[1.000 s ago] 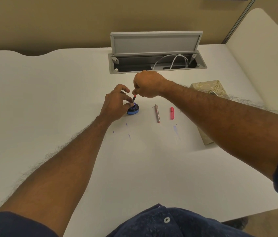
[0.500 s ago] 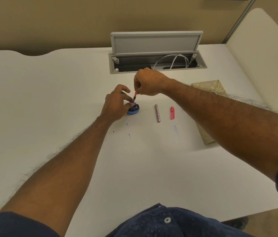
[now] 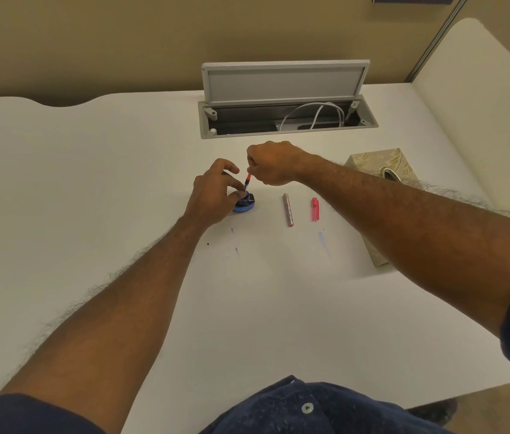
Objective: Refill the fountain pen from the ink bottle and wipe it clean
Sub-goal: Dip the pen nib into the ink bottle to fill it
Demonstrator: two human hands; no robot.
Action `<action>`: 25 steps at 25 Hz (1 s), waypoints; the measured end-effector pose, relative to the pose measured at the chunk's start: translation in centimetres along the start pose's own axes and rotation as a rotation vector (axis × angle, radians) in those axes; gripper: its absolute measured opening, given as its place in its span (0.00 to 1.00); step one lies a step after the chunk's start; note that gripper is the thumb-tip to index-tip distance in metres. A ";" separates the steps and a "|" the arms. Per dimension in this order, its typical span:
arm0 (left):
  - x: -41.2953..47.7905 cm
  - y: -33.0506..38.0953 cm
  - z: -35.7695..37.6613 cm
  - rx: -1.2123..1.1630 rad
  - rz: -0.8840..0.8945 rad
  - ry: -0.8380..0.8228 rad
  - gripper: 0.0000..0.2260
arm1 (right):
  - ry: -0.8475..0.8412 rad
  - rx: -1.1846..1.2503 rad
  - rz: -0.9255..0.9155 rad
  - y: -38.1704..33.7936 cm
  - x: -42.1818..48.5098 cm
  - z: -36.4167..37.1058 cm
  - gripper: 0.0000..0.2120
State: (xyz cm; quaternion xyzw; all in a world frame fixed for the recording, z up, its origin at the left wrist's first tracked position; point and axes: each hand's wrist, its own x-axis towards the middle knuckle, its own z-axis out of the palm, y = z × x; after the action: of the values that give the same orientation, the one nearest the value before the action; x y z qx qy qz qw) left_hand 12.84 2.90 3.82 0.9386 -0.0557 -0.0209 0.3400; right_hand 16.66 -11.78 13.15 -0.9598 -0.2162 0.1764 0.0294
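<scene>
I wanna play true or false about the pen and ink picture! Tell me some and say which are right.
1. The right hand holds the pen part with its tip down in the ink bottle. True.
2. The left hand lies flat on the table, away from the bottle. False: it steadies the bottle.
3. Two pen pieces, a silvery barrel and a red cap, lie right of the bottle. True.
4. The table is spotless. False: bluish ink smears mark it.
5. The tissue box sits left of the bottle. False: it is on the right.
</scene>
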 end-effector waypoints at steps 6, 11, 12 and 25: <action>0.1 0.3 -0.1 0.010 0.001 -0.006 0.08 | 0.034 -0.074 -0.025 -0.1 0.3 0.6 0.15; 0.0 0.7 -0.3 0.014 -0.014 0.002 0.09 | 0.049 -0.025 0.010 -0.1 0.5 0.2 0.22; 0.0 0.8 -0.3 0.012 -0.016 0.002 0.09 | 0.044 -0.007 0.004 0.0 0.5 0.0 0.20; -0.3 0.3 -0.1 -0.004 -0.016 0.014 0.08 | 0.149 -0.040 -0.069 -0.4 0.6 0.3 0.12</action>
State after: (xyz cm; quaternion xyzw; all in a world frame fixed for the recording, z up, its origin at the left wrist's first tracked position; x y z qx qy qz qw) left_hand 12.56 2.82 4.08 0.9384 -0.0459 -0.0171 0.3420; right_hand 16.88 -11.20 12.77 -0.9627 -0.2497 0.0992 0.0324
